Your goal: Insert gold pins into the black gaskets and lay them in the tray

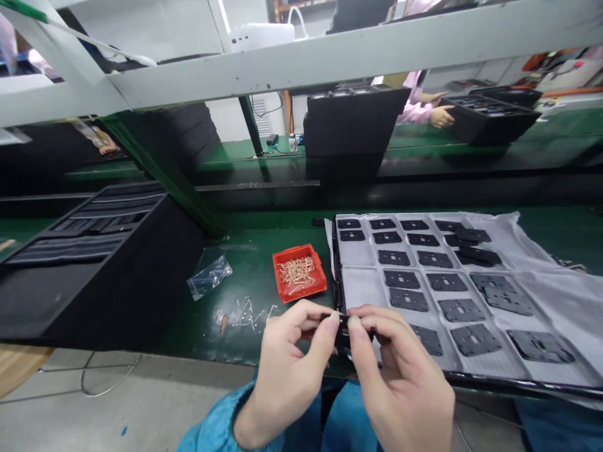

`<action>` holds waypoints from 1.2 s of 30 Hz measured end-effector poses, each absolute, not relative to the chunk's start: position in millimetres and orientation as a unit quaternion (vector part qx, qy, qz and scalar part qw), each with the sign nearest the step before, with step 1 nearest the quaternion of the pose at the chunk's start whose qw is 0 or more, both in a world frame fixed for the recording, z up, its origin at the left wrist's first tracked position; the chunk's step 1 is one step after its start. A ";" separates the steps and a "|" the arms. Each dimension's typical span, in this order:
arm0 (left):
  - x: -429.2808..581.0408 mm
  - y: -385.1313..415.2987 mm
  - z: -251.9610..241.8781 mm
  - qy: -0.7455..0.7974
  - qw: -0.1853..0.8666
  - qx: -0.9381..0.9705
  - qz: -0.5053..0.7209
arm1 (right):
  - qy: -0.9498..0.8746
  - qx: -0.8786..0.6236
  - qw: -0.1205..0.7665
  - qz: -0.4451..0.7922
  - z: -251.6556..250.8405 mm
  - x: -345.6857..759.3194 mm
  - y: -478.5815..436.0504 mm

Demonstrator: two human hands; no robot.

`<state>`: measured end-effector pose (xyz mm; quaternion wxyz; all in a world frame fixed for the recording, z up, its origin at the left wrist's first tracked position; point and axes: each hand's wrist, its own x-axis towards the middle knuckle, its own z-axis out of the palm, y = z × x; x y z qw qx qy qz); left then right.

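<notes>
Between my two hands, close to the table's front edge, is a small black plate (343,339), mostly covered by the fingers. My left hand (301,358) pinches its left side, thumb on top. On the right side my right hand (393,364) grips it the same way, the thumb tips nearly meeting. A tiny gold-coloured spot shows between the thumbs; I cannot make out what it is. Just beyond the hands a red bin (279,258) holds many small gold-coloured bent pieces (298,271). Right of them, a lined tray (360,289) carries several flat black plates (447,282) in rows.
Thin silvery bent pins (249,314) and a clear plastic bag (210,276) lie left of the bin. A large black divided box (160,270) stands at left. A white shelf beam (301,66) crosses above. Across the bench, a person's hands (441,116) are beside another black box (490,119).
</notes>
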<state>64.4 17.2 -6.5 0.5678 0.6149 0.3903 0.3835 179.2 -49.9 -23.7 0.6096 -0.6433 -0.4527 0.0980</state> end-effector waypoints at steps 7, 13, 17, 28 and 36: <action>60.2 17.0 -10.2 0.390 0.516 0.641 0.412 | -0.487 -0.635 0.598 0.051 -23.6 172.8 -47.9; 56.9 21.0 -10.0 0.447 0.486 0.592 0.462 | -0.459 -0.668 0.586 0.002 -28.7 169.3 -50.9; 56.0 21.7 -3.4 0.457 0.509 0.557 0.470 | -0.415 -0.670 0.613 0.064 -30.0 167.3 -45.6; 53.0 11.3 -4.4 0.447 0.600 0.499 0.437 | -0.333 -0.582 0.710 0.215 -20.6 165.7 -33.8; 46.5 14.1 -5.2 0.424 0.604 0.510 0.443 | -0.396 -0.591 0.667 0.222 -16.7 179.2 -38.5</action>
